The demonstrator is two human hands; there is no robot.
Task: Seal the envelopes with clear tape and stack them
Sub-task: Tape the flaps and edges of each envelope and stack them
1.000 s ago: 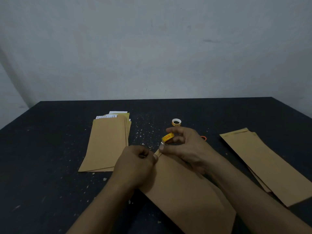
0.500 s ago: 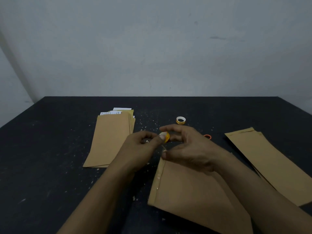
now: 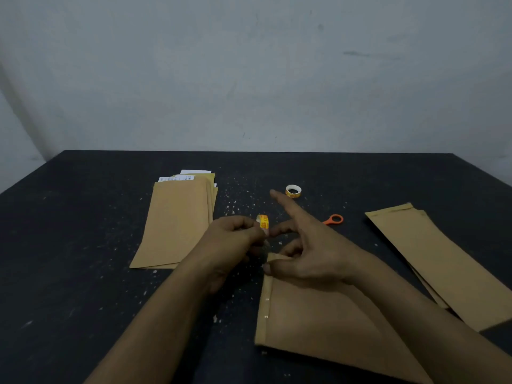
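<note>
The left hand [image 3: 235, 242] pinches a small yellow tape roll [image 3: 263, 221] just beside the right hand [image 3: 315, 253], whose thumb and curled fingers pinch the top corner of the envelope [image 3: 318, 325] beneath it, index finger straight.

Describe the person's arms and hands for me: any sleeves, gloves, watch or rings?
The left forearm and right forearm are bare all the way to the frame edge, with no sleeves showing. The left hand and right hand wear no gloves. No rings, watch or bracelets are visible in the dim light.
</note>
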